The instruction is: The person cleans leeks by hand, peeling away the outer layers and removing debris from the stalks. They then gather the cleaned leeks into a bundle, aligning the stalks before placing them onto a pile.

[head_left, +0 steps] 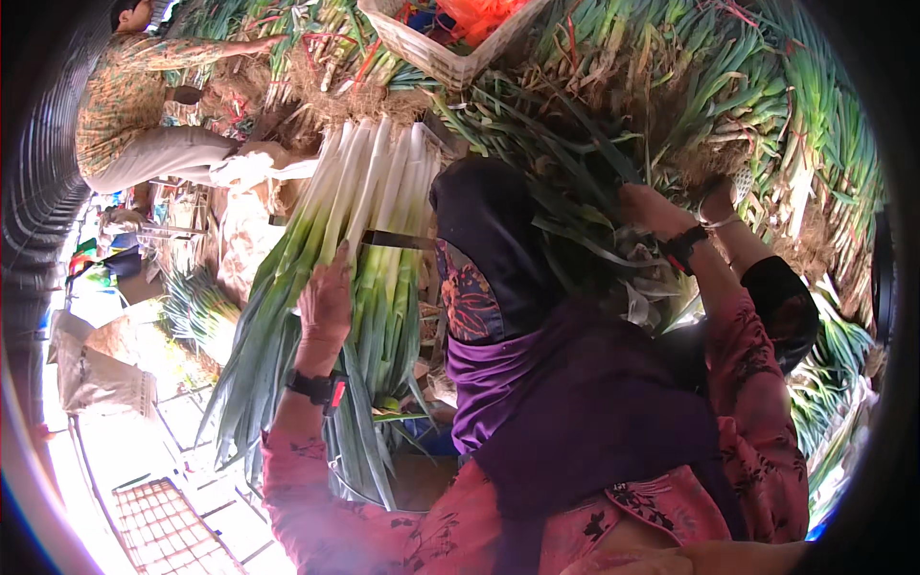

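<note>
Several leeks (388, 192) lie side by side in front of me, roots at the far end, white stalks in the middle, green leaves hanging toward me. My left hand (326, 299) rests on their left part, fingers stretched along the stalks, thumb hidden. A dark flat strip (398, 240) crosses the stalks beside its fingertips. To the right, my right hand (655, 211) reaches into a heap of dark green leek leaves (575, 158); its fingers are curled on the leaves and slightly blurred. Both wrists carry dark watches.
A pale woven basket (460, 65) with orange plastic stands at the far middle. Leek piles (805, 115) fill the far right. Another person (129, 101) reaches over leeks at the far left. My raised knee in black cloth (494, 230) stands between my hands. A woven grid (172, 527) lies near left.
</note>
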A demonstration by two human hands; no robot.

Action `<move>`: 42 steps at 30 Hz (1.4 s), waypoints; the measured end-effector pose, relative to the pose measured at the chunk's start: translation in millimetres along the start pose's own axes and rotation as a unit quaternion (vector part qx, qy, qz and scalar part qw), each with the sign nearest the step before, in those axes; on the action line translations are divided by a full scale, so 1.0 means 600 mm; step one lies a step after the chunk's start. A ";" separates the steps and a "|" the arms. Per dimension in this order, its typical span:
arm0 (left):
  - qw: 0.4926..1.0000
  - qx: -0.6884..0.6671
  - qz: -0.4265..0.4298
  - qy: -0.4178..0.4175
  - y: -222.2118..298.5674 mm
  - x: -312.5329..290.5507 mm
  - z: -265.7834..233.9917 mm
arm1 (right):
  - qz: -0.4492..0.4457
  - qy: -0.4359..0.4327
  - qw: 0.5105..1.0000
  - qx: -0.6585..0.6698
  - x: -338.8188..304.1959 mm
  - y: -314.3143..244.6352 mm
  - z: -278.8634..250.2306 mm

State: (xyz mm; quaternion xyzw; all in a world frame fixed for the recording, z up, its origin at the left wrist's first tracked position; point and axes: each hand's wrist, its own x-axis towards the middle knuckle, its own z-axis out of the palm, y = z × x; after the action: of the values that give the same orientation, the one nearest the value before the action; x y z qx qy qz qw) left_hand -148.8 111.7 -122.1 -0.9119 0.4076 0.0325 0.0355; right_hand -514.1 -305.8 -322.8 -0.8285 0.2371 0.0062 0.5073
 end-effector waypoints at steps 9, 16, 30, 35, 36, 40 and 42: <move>1.000 0.007 0.029 0.006 -0.014 0.043 0.102 | -0.035 -0.032 0.992 -0.117 0.015 0.090 0.045; 0.969 0.142 -0.021 -0.202 0.089 0.060 0.037 | -0.043 -0.008 0.979 -0.201 0.055 0.022 0.048; 0.974 0.032 0.189 -0.119 -0.080 0.059 0.060 | 0.006 -0.022 0.992 -0.121 -0.029 -0.048 0.145; 0.960 -0.155 0.181 0.146 0.144 0.152 -0.112 | 0.134 -0.060 0.978 -0.145 -0.116 -0.020 0.105; 0.938 -0.211 0.229 0.156 0.190 0.158 -0.138 | 0.119 -0.055 0.981 -0.140 -0.122 -0.005 0.097; 0.898 -0.256 0.357 0.012 0.346 0.137 -0.170 | 0.138 0.073 0.988 0.011 -0.134 0.031 0.099; 0.887 -0.239 0.396 -0.002 0.391 0.134 -0.178 | 0.103 0.137 0.984 -0.052 -0.094 0.006 0.105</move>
State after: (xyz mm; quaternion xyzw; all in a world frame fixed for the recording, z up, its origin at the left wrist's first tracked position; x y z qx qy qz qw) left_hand -266.9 -113.5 -32.0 -0.6555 0.7145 0.1424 -0.1989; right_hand -551.0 -232.0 -342.1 -0.8176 0.3879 -0.0423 0.4233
